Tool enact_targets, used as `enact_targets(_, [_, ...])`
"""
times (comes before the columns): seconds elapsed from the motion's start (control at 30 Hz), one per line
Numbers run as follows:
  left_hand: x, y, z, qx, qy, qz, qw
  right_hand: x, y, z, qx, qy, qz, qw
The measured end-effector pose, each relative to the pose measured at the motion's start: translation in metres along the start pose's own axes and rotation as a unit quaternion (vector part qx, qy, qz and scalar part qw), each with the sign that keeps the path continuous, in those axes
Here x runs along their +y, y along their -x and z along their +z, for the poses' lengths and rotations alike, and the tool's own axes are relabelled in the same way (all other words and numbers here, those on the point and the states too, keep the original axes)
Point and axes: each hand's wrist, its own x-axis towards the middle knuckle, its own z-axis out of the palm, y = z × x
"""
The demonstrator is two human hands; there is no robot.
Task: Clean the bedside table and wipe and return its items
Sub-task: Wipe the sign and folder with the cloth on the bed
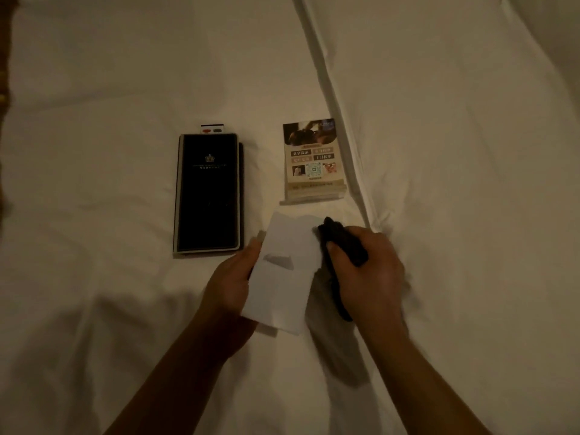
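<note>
Head view, dim light: on the white bed, the left hand pinches a white card by its left edge, lifted slightly off the sheet. The right hand grips a dark cloth, apparently pressed to the card's right edge. Farther from the person, near the bed's middle, a black folder lies flat. Beside it to the right lies a clear leaflet stand.
</note>
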Motion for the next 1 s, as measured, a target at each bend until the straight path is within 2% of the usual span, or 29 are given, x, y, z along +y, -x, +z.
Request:
enact_targets(0.07, [0.001, -0.001, 0.000, 0.036, 0.022, -0.007, 0.999, 0.004, -0.007, -0.005, 0.020, -0.086, 0.119, 0.989])
enact_targets(0.1, [0.001, -0.002, 0.003, 0.063, 0.041, -0.018, 0.997, 0.002, -0.007, -0.006, 0.021, -0.184, 0.209, 0.960])
enact_targets(0.17, [-0.002, -0.004, 0.011, 0.125, 0.087, -0.039, 0.988, -0.007, 0.008, 0.001, -0.041, -0.364, 0.362, 0.857])
enact_targets(0.2, [-0.003, -0.005, 0.015, 0.149, 0.112, -0.039, 0.982, -0.012, 0.020, 0.008, -0.077, -0.415, 0.401, 0.813])
enact_targets(0.23, [-0.004, -0.006, 0.019, 0.165, 0.127, -0.036, 0.977, -0.016, 0.032, 0.014, -0.101, -0.435, 0.419, 0.790])
enact_targets(0.3, [-0.005, -0.004, 0.017, 0.184, 0.117, -0.030, 0.975, -0.020, 0.050, 0.018, -0.123, -0.424, 0.409, 0.799])
enact_targets(0.37, [-0.004, 0.001, 0.004, 0.189, 0.077, -0.017, 0.979, -0.021, 0.057, 0.014, -0.142, -0.369, 0.367, 0.842])
enact_targets(0.43, [-0.003, 0.009, -0.021, 0.200, 0.010, 0.013, 0.980, -0.020, 0.058, 0.011, -0.180, -0.328, 0.343, 0.861])
enact_targets(0.53, [0.007, 0.024, -0.057, 0.215, 0.038, 0.032, 0.975, -0.020, 0.053, 0.015, -0.196, -0.292, 0.307, 0.884])
enact_targets(0.6, [0.013, 0.032, -0.086, 0.250, 0.071, 0.056, 0.964, -0.021, 0.043, 0.019, -0.178, -0.284, 0.294, 0.895])
enact_targets(0.67, [0.020, 0.041, -0.112, 0.303, 0.047, 0.067, 0.949, -0.020, 0.032, 0.021, -0.165, -0.284, 0.292, 0.898])
enact_targets(0.77, [0.018, 0.038, -0.159, 0.329, 0.004, 0.049, 0.943, -0.021, 0.021, 0.028, -0.169, -0.285, 0.286, 0.899])
enact_targets(0.87, [0.011, 0.023, -0.188, 0.429, -0.050, 0.066, 0.899, -0.024, 0.015, 0.034, -0.173, -0.283, 0.272, 0.903])
enact_targets(0.93, [0.011, 0.020, -0.191, 0.471, -0.228, 0.066, 0.850, -0.026, 0.011, 0.035, -0.168, -0.281, 0.264, 0.907])
enact_targets(1.0, [0.012, 0.020, -0.192, 0.480, -0.378, 0.054, 0.790, -0.027, 0.007, 0.035, -0.166, -0.284, 0.256, 0.909])
